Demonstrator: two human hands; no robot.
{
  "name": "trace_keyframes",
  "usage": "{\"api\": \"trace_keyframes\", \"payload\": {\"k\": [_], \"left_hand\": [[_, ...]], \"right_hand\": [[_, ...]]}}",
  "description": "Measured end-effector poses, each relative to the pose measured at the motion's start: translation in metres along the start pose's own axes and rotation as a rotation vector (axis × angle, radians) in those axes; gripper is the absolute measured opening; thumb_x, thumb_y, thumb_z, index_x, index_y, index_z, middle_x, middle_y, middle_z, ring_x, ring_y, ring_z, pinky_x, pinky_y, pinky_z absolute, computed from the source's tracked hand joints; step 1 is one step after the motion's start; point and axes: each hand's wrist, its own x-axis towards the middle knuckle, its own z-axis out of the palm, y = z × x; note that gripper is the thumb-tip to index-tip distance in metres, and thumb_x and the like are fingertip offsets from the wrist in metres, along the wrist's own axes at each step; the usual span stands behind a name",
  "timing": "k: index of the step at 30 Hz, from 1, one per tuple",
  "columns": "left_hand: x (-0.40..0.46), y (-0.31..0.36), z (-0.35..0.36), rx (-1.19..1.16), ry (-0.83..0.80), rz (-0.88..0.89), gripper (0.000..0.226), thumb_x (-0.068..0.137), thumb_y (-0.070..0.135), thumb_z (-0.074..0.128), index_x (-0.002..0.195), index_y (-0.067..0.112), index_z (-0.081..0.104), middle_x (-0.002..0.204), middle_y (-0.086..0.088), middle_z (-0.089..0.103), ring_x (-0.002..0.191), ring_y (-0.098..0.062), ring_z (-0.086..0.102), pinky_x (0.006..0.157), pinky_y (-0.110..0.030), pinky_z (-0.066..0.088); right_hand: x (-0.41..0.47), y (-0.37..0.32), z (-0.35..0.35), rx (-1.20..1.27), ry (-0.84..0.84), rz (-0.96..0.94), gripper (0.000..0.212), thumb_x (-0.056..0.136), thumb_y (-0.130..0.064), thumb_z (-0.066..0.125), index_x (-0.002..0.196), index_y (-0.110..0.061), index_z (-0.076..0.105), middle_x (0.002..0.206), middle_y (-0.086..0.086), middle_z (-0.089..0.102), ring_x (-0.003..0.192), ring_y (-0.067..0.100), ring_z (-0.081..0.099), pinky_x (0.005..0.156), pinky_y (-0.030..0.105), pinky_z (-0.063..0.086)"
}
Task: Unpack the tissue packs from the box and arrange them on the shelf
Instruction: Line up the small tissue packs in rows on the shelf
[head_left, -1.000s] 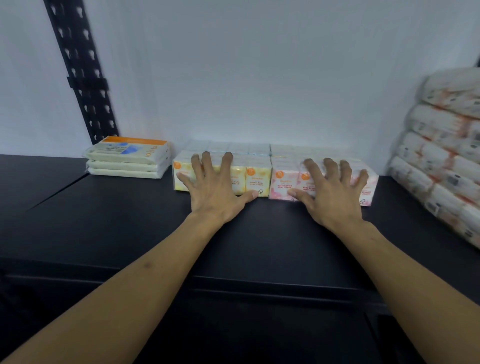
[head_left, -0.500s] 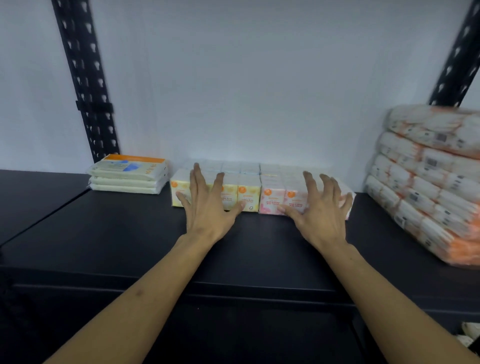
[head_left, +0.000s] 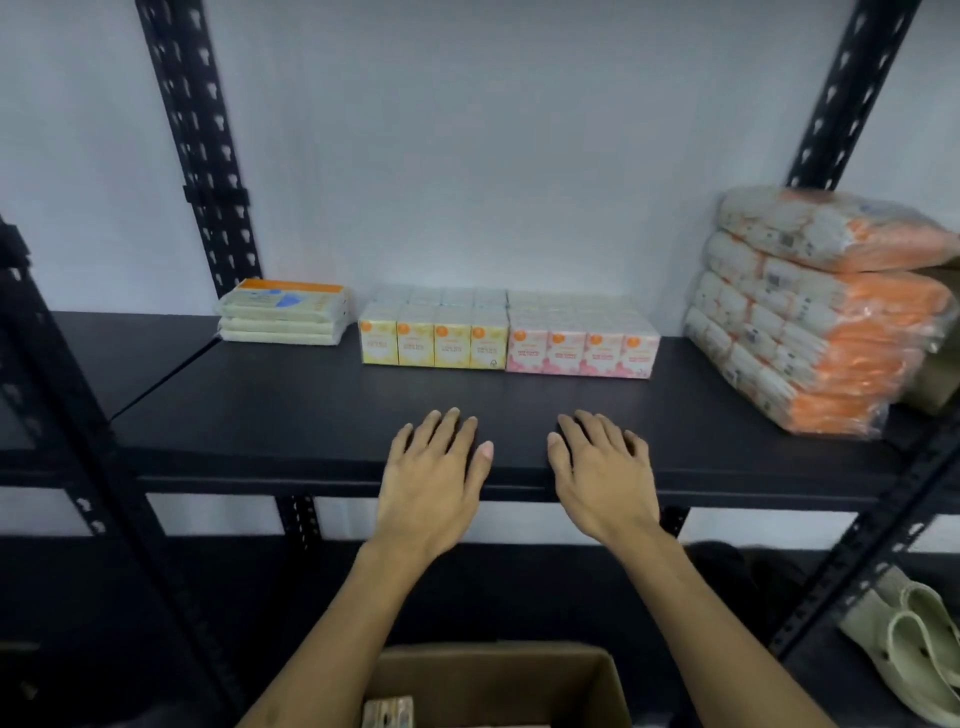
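Observation:
A block of yellow tissue packs (head_left: 434, 343) and a block of pink tissue packs (head_left: 582, 353) stand side by side at the back of the black shelf (head_left: 311, 410). My left hand (head_left: 434, 478) and my right hand (head_left: 602, 473) hover flat over the shelf's front edge, fingers spread, holding nothing, well in front of the packs. A brown cardboard box (head_left: 498, 680) sits open below my arms, with a pack just visible inside at its left.
A flat stack of cream tissue packs (head_left: 283, 312) lies left of the yellow block. A tall pile of orange-and-white wrapped bundles (head_left: 815, 312) fills the shelf's right end. Black perforated uprights (head_left: 202, 145) frame the shelf. Pale sandals (head_left: 909, 639) lie on the lower right.
Both hands have pulled back from the packs to the shelf's front edge. The view has drawn back and tilted down, revealing the box below.

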Motion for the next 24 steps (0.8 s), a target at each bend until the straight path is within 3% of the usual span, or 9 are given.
{"api": "trace_keyframes", "payload": {"k": [5, 8, 10, 13, 15, 18, 21, 24], "left_hand": [[-0.038, 0.004, 0.011, -0.059, 0.049, 0.011, 0.068, 0.106, 0.056, 0.021, 0.157, 0.014, 0.037, 0.164, -0.008, 0.034, 0.154, -0.025, 0.022, 0.127, -0.048, 0.012], [-0.058, 0.01, 0.013, -0.198, 0.045, -0.002, 0.067, 0.107, 0.053, 0.031, 0.162, 0.017, 0.023, 0.171, -0.006, 0.013, 0.159, -0.022, 0.0, 0.128, -0.049, 0.011], [-0.077, 0.012, 0.012, -0.314, 0.032, 0.012, 0.063, 0.108, 0.05, 0.036, 0.163, 0.026, 0.017, 0.172, -0.002, 0.002, 0.158, -0.019, -0.006, 0.127, -0.044, 0.014], [-0.111, 0.008, 0.021, -0.469, -0.032, 0.001, 0.057, 0.108, 0.049, 0.038, 0.161, 0.041, 0.018, 0.169, -0.001, 0.022, 0.156, -0.019, 0.016, 0.123, -0.044, 0.025], [-0.134, -0.002, 0.04, -0.484, -0.117, -0.041, 0.055, 0.107, 0.052, 0.037, 0.159, 0.044, 0.021, 0.163, 0.0, 0.035, 0.15, -0.018, 0.029, 0.118, -0.048, 0.036], [-0.174, -0.023, 0.081, -0.485, -0.287, -0.188, 0.053, 0.105, 0.057, 0.039, 0.156, 0.045, 0.03, 0.157, 0.003, 0.041, 0.142, -0.02, 0.039, 0.108, -0.048, 0.046], [-0.217, -0.039, 0.126, -0.576, -0.455, -0.443, 0.054, 0.101, 0.055, 0.047, 0.146, 0.027, 0.053, 0.145, -0.001, 0.057, 0.133, -0.023, 0.052, 0.108, -0.039, 0.045], [-0.241, -0.035, 0.156, -0.614, -0.679, -0.613, 0.037, 0.102, 0.038, 0.058, 0.133, 0.018, 0.063, 0.133, -0.007, 0.066, 0.122, -0.026, 0.061, 0.1, -0.033, 0.048]], "right_hand": [[-0.051, -0.022, 0.009, 0.058, 0.0, 0.057, 0.077, 0.101, -0.06, 0.003, 0.157, -0.014, 0.03, 0.165, 0.01, 0.025, 0.155, 0.029, 0.01, 0.125, 0.051, 0.0], [-0.069, -0.035, 0.007, 0.215, -0.033, 0.07, 0.074, 0.102, -0.062, 0.01, 0.159, -0.016, 0.022, 0.169, 0.009, 0.009, 0.156, 0.026, -0.007, 0.124, 0.052, 0.006], [-0.079, -0.034, 0.008, 0.271, -0.002, 0.042, 0.069, 0.104, -0.059, 0.016, 0.158, -0.018, 0.024, 0.169, 0.006, 0.007, 0.156, 0.023, -0.008, 0.123, 0.052, 0.011], [-0.096, -0.027, 0.019, 0.297, 0.038, 0.001, 0.061, 0.106, -0.056, 0.017, 0.154, -0.022, 0.035, 0.168, 0.003, 0.015, 0.156, 0.021, 0.006, 0.121, 0.048, 0.012], [-0.112, -0.027, 0.032, 0.334, 0.013, 0.004, 0.058, 0.107, -0.054, 0.019, 0.152, -0.023, 0.037, 0.161, 0.002, 0.034, 0.151, 0.02, 0.022, 0.12, 0.045, 0.017], [-0.141, -0.03, 0.064, 0.468, -0.192, 0.11, 0.055, 0.107, -0.054, 0.021, 0.152, -0.027, 0.036, 0.15, 0.002, 0.049, 0.141, 0.022, 0.037, 0.116, 0.046, 0.023], [-0.181, -0.025, 0.121, 0.619, -0.47, 0.311, 0.056, 0.105, -0.056, 0.03, 0.151, -0.024, 0.036, 0.149, 0.006, 0.05, 0.139, 0.028, 0.043, 0.117, 0.049, 0.029], [-0.215, -0.024, 0.173, 0.732, -0.795, 0.586, 0.056, 0.105, -0.044, 0.047, 0.149, -0.009, 0.041, 0.148, 0.011, 0.05, 0.136, 0.029, 0.047, 0.109, 0.033, 0.037]]}}
